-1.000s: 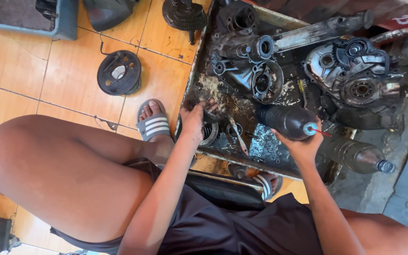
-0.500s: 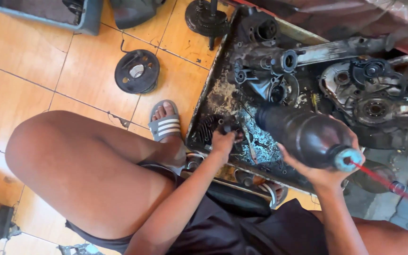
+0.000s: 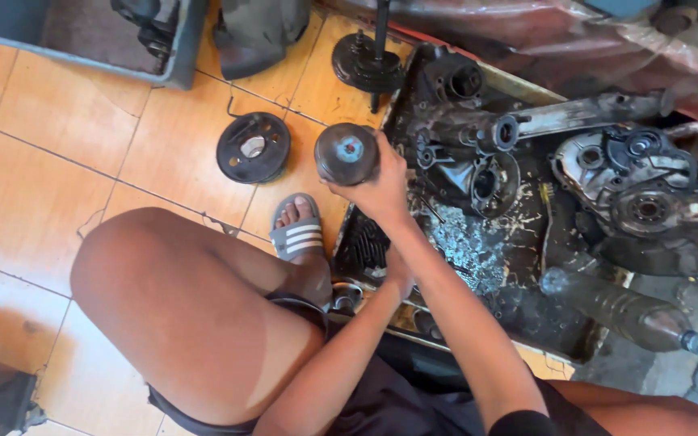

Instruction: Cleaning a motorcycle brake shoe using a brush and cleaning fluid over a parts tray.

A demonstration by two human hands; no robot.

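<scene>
1. The right hand (image 3: 383, 187) grips a dirty, dark metal cylinder (image 3: 347, 153), fingers wrapped around its side.
2. The cylinder's round end faces the camera, with a blue centre, held above the orange floor tiles (image 3: 50, 186) beside the greasy parts tray (image 3: 478, 250).
3. The left hand (image 3: 400, 270) rests at the tray's near edge; its fingers' grasp cannot be told.
4. A black round disc (image 3: 253, 147) lies near a grey striped sandal (image 3: 299, 234).

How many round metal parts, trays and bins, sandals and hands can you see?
Round metal parts outside the tray: 3 (drum in the right hand, disc, gear)
Trays and bins: 2 (tray, bin)
Sandals: 1
Hands: 2 (left hand)
Total: 8
</scene>
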